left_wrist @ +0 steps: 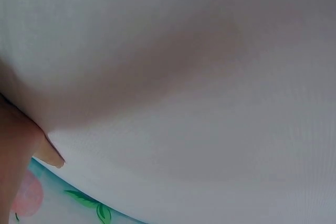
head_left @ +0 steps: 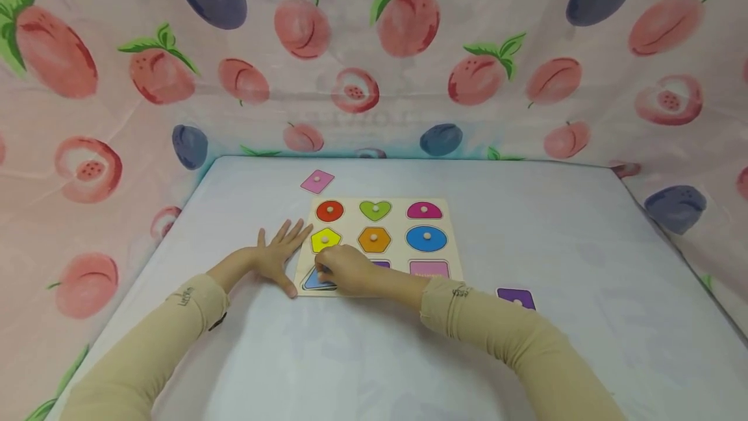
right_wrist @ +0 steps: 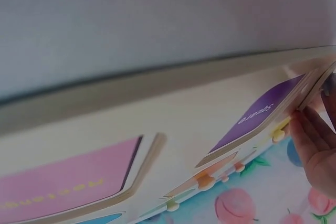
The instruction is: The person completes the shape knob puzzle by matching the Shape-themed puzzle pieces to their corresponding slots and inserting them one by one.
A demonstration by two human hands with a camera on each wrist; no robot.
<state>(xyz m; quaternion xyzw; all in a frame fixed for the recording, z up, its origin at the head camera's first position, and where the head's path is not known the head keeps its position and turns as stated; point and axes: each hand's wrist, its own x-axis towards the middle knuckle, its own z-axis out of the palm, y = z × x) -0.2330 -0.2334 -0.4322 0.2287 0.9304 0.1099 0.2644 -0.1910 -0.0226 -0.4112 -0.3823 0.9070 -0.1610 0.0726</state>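
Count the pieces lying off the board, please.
2: pink piece, beyond the board's far left corner; purple piece, right of the board, partly behind a sleeve. More may be hidden.

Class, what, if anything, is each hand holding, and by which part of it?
The right hand pinches the blue triangle from above; its fingers cover the exact place of the hold. The left hand, fingers spread, holds nothing.
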